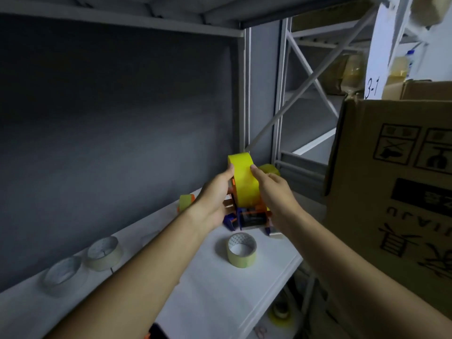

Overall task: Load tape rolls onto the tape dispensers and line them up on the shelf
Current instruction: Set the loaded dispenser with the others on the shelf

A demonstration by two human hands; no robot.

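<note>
**A:** Head cam: both hands are on the yellow tape roll [243, 182], which sits upright on an orange and blue dispenser [249, 216] at the back right of the shelf [220, 285]. Left hand [215, 199] wraps one side, right hand [274, 192] pinches the other.

**B:** Seated on the hub yet? Looks blurry, can't tell.

**A:** Same. If it's crooked it could pop off, or the dispenser could tip onto the spare roll [241, 249] out front.
</note>
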